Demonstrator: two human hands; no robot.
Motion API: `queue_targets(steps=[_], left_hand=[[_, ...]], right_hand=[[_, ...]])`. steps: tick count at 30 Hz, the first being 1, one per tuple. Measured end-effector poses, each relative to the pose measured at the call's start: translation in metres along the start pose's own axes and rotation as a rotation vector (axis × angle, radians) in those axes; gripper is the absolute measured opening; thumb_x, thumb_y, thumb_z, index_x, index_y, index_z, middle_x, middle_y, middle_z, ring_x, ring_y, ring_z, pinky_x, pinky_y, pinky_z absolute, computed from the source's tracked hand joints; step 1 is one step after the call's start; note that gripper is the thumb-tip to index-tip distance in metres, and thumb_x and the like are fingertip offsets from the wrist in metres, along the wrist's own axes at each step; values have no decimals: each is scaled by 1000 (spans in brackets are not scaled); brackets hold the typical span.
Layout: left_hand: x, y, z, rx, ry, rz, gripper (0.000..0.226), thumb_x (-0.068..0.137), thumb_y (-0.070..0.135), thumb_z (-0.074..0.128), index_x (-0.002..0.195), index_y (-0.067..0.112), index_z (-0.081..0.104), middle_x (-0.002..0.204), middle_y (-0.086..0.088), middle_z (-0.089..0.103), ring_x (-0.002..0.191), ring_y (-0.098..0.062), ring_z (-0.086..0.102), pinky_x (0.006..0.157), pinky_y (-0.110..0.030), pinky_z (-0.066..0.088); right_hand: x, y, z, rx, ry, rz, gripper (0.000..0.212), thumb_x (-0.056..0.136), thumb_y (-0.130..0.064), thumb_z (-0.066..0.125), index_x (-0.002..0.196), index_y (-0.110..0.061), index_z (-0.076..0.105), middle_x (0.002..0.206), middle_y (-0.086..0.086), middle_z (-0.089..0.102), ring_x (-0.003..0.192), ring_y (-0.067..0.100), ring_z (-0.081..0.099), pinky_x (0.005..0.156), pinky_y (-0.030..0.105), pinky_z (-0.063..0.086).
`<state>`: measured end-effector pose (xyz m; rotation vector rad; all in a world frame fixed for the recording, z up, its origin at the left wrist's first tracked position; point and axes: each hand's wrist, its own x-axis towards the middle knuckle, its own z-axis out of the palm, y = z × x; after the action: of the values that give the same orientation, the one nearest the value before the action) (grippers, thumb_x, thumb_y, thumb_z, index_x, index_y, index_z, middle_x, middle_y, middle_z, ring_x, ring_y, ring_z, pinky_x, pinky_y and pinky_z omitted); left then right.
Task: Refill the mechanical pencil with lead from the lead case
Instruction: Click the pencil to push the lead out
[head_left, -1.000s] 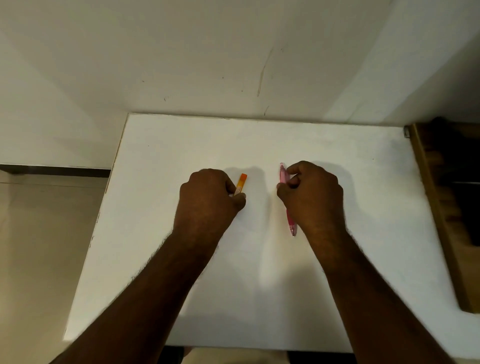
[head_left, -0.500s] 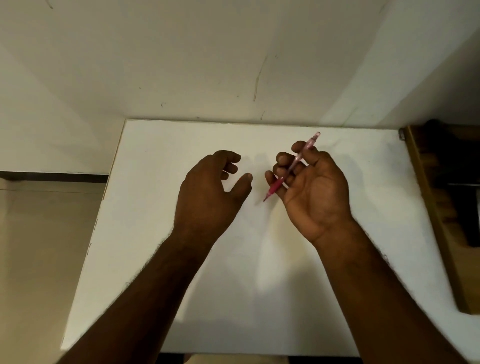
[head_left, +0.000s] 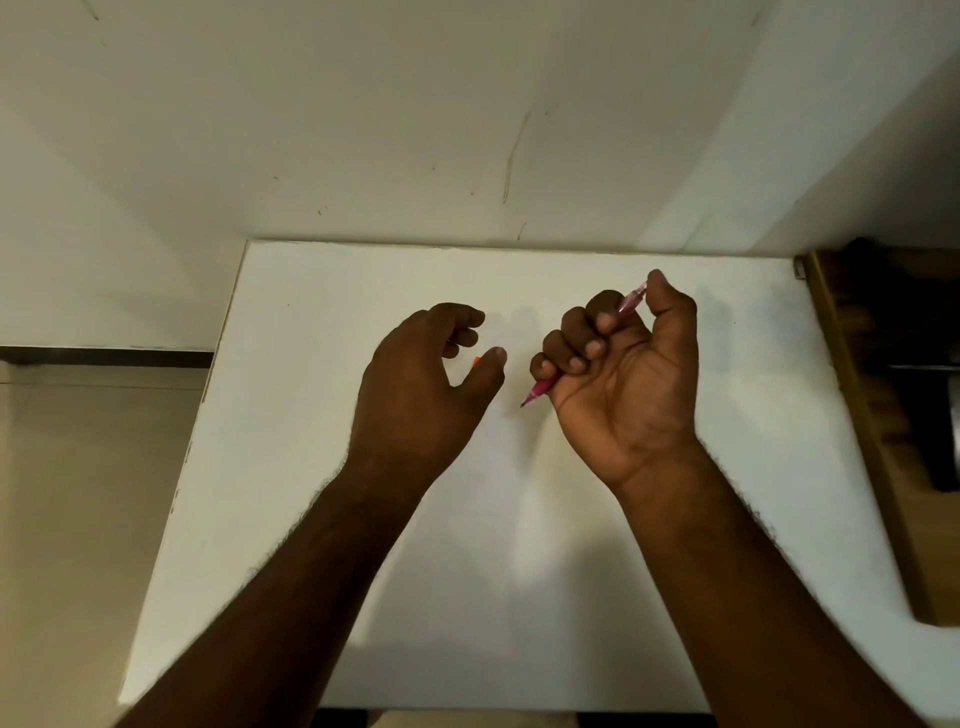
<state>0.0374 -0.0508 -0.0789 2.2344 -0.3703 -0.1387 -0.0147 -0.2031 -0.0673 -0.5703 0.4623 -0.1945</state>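
Forearms come in from six o'clock, one on each side, over the white bench (head_left: 322, 467). On the left, the left hand (head_left: 415, 395) hovers knuckles-up, wrist rising toward twelve o'clock, its back to the camera. Its grip is spread: the fingers (head_left: 462, 317) curl loosely at the top and the thumb (head_left: 488, 369) reaches out toward three o'clock, with a clear gap between them and nothing pinched. Just beside the thumb's tip, at its nine o'clock, a small orange sliver shows, the lead case (head_left: 476, 361); most of it is hidden behind the hand, so whether it touches the thumb cannot be told.

Farther right, near but apart from the left hand, the right hand (head_left: 628, 384) is turned palm-up toward the camera, wrist bent back. Its grip is pressed together around the pink mechanical pencil (head_left: 631, 301): four fingers fold over the barrel against the palm, and the thumb stands at the hand's one o'clock, beside the pencil's rear end. The pencil lies tilted, its tip poking out below the little finger toward seven o'clock, its translucent rear end pointing to one o'clock.

At the far three o'clock edge, a wooden shelf unit (head_left: 852, 415) stands against the bench.
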Motion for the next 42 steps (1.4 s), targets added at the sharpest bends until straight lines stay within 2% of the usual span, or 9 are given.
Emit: queue_targets(steps=[7,12,16,22,26,31,36,42], left_hand=[[1,-1,0,7,-14,3,35,86,42,69,119,29,64,102,17,66,93,-4,62,80,-33,56],[1,-1,0,-6,-27,-3,35,87,40,70,119,28,64,103,15,67,93,-6,62,81,-35,56],[1,-1,1,-13,-34,-8,34,87,40,70,118,28,65,103,16,67,93,-5,62,81,-36,56],[1,-2,1,-3,-48,-7,34,87,41,69,118,28,65,103,15,67,92,-5,63,81,-35,56],[1,-2,1,0,-56,-10,34,87,42,70,118,29,64,104,15,67,93,-5,63,81,-34,56],[1,-2,1,11,-64,-10,34,87,42,70,118,29,65,103,15,68,92,-4,63,79,-32,56],[0,-2,2,11,-75,-20,35,86,43,70,118,30,64,104,16,68,92,-3,63,79,-31,56],[0,-2,1,12,-71,-24,35,86,43,70,119,30,64,103,16,68,92,-4,63,80,-33,56]], right_hand=[[-1,-2,4,-43,-19,-63,47,97,-47,36,63,-15,43,55,0,32,55,18,25,58,34,31],[0,-3,6,-52,-45,-63,52,98,-52,39,64,-14,48,56,0,34,57,17,26,60,34,30],[-1,-3,5,-70,-60,-83,48,98,-45,37,63,-13,48,54,0,34,56,18,25,59,34,30],[-1,-3,6,-63,-61,-77,55,98,-54,37,65,-12,48,55,0,34,57,17,25,60,34,28],[-1,-3,7,-78,-56,-97,50,100,-45,37,62,-13,46,53,-1,33,56,17,22,59,35,27],[-2,-1,9,-97,-55,-95,57,101,-54,36,63,-13,48,54,-1,33,56,17,24,58,34,29],[-1,-2,9,-110,-63,-95,54,102,-44,34,59,-15,45,51,-2,33,54,17,22,56,34,30],[-2,-2,8,-95,-54,-89,54,101,-50,33,61,-14,43,53,-1,31,55,17,23,59,35,27]])
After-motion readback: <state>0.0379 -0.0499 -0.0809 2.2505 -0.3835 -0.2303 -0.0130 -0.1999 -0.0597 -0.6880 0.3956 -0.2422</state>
